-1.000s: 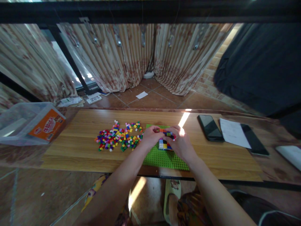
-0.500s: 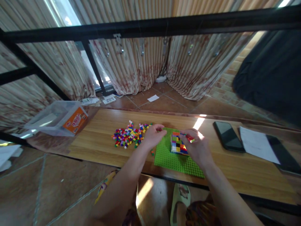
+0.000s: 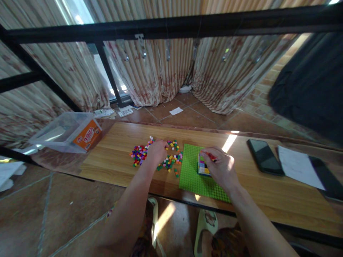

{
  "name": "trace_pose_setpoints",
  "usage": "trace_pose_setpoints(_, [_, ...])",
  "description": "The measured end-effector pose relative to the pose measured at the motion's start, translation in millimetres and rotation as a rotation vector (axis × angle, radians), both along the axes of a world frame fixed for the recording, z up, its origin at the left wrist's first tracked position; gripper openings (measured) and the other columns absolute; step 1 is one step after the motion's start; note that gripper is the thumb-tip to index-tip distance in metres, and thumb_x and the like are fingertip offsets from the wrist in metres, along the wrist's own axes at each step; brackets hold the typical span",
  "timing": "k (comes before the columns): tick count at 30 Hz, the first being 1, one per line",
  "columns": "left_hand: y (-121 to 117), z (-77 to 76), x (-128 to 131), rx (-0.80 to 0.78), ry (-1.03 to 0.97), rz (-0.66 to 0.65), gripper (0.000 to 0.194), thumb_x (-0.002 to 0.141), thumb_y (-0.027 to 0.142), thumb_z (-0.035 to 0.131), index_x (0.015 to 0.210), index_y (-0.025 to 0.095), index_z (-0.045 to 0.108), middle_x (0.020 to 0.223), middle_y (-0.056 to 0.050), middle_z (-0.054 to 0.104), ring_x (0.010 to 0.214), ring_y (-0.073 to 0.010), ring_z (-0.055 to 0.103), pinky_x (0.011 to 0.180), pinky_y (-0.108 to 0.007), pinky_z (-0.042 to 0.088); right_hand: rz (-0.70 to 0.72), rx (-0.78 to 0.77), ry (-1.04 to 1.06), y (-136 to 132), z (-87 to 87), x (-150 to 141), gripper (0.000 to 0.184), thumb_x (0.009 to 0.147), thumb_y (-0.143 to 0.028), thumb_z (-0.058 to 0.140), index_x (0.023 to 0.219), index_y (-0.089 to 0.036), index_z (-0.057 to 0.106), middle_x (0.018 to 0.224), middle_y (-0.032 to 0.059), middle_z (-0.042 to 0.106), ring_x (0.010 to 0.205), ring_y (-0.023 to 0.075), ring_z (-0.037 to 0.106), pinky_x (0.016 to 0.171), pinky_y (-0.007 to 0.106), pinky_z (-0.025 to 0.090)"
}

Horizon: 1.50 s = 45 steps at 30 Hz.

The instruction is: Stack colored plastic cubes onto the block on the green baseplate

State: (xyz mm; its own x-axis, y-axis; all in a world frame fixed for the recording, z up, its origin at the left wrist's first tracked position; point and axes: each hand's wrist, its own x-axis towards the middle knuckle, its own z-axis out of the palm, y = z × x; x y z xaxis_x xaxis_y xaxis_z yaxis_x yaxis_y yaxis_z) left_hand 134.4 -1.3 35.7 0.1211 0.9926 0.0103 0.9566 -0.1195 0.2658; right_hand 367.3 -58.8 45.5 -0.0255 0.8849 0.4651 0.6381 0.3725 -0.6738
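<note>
The brick block (image 3: pixel 204 169) sits on the green baseplate (image 3: pixel 190 178), toward its middle, with white, yellow, blue, purple and black faces showing and the rest hidden by the right hand (image 3: pixel 220 165). That hand is nearly closed, thumb and fingers together over the top of the block; it seems to pinch a red piece (image 3: pixel 211 156), though whether this is joined to the block cannot be told. The left hand (image 3: pixel 157 154) is over the loose bricks (image 3: pixel 138 155), fingers bent downward and partly closed; whether it has hold of one is hidden.

The step in hand looks like picking out a brick from the pile while the right hand attends to the block. Such a move calls for a narrow fingertip pinch that singles out one small piece without scattering its neighbours.

The desk (image 3: pixel 104 157) is a long wood-grain board. A phone (image 3: pixel 265 157) lies to the right of the baseplate, beside a white paper sheet (image 3: pixel 298 167) that overlaps a dark flat device (image 3: pixel 328 178). A clear plastic bin (image 3: pixel 57 143) with an orange label (image 3: pixel 88 136) stands off the left end. Beyond are patterned curtains (image 3: pixel 150 76), a black rail (image 3: pixel 171 28) and brown floor tiles (image 3: pixel 26 214), with sunlight falling in patches.
</note>
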Motion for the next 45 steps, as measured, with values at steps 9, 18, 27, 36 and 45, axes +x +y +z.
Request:
trace_pose_setpoints(9, [-6.0,9.8,17.9,-0.010,-0.599,-0.123,0.022,0.084,0.024,0.053,0.090,0.015,0.072,0.085,-0.006,0.071,0.080,-0.0171,0.063,0.078,-0.028,0.047,-0.027,0.034,-0.008,1.6,4.3,4.3,0.014,0.086,-0.025,0.056,0.089,-0.021,0.070,0.085,0.0042,0.068,0.076,0.0159,0.065,0.071,0.031,0.054])
trace_pose_setpoints(18, [-27.7,17.3,69.0,-0.438,-1.188,-0.174,0.041,0.077,0.054,0.059,0.067,0.014,0.063,0.053,0.005,0.047,0.052,-0.0076,0.041,0.053,-0.022,0.031,0.109,0.022,-0.007,-7.9,9.6,5.1,0.017,0.084,-0.032,0.062,0.097,-0.025,0.070,0.097,0.0042,0.067,0.085,0.0171,0.066,0.077,0.033,0.055])
trace_pose_setpoints(27, [-26.6,24.2,71.3,-0.579,-1.173,-0.299,0.048,0.071,0.061,0.063,0.065,0.014,0.061,0.055,0.003,0.049,0.054,-0.0076,0.043,0.052,-0.021,0.032,0.272,-0.103,0.089,-7.9,10.0,15.8,0.018,0.086,-0.034,0.061,0.100,-0.026,0.068,0.095,0.0032,0.067,0.082,0.0155,0.063,0.076,0.033,0.053])
trace_pose_setpoints(36, [-19.3,13.7,76.7,-0.520,-1.187,-0.218,0.038,0.080,0.050,0.057,0.071,0.013,0.064,0.063,0.002,0.057,0.054,-0.0072,0.044,0.053,-0.021,0.034,0.114,-0.125,0.095,-1.1,2.7,44.6,0.017,0.081,-0.036,0.065,0.090,-0.024,0.073,0.096,0.0049,0.067,0.087,0.0181,0.063,0.078,0.036,0.053])
trace_pose_setpoints(45, [-12.7,-2.9,84.7,-0.264,-0.994,-0.103,0.023,0.082,0.033,0.058,0.087,0.014,0.070,0.080,-0.003,0.069,0.072,-0.0128,0.059,0.068,-0.024,0.045,-0.031,-0.111,-0.069,3.7,-22.3,50.7,0.014,0.078,-0.035,0.065,0.083,-0.027,0.075,0.111,0.0072,0.064,0.102,0.0232,0.060,0.087,0.043,0.052])
